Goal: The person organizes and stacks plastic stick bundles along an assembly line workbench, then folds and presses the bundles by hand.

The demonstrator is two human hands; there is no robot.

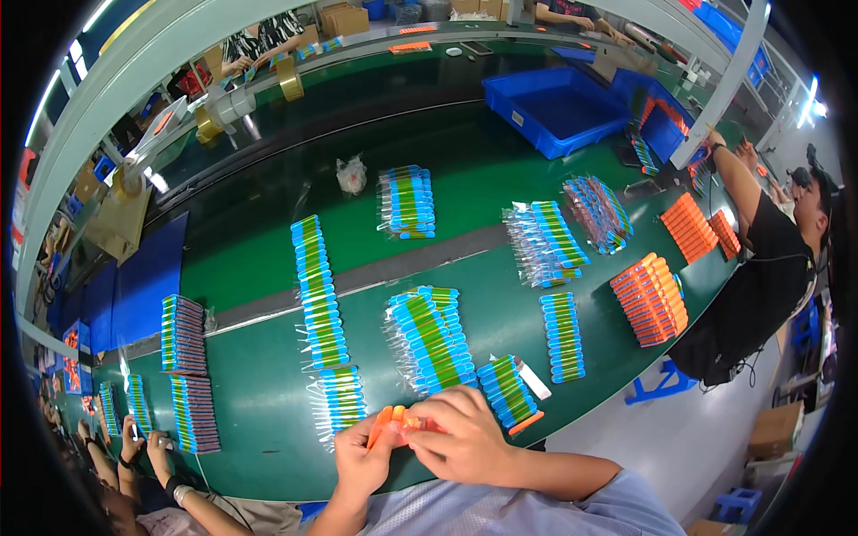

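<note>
The left hand point(362, 460) and the right hand point(465, 438) are both pinched shut on a small orange pack point(398, 420), held between them just above the near edge of the green table point(268, 429). Blue and green packs point(433, 339) lie just past the hands.

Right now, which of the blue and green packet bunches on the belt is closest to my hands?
The small fanned bunch just beyond your right hand, beside a loose orange piece at the belt's near edge. The bigger piles and rows lie farther up the belt.
</note>
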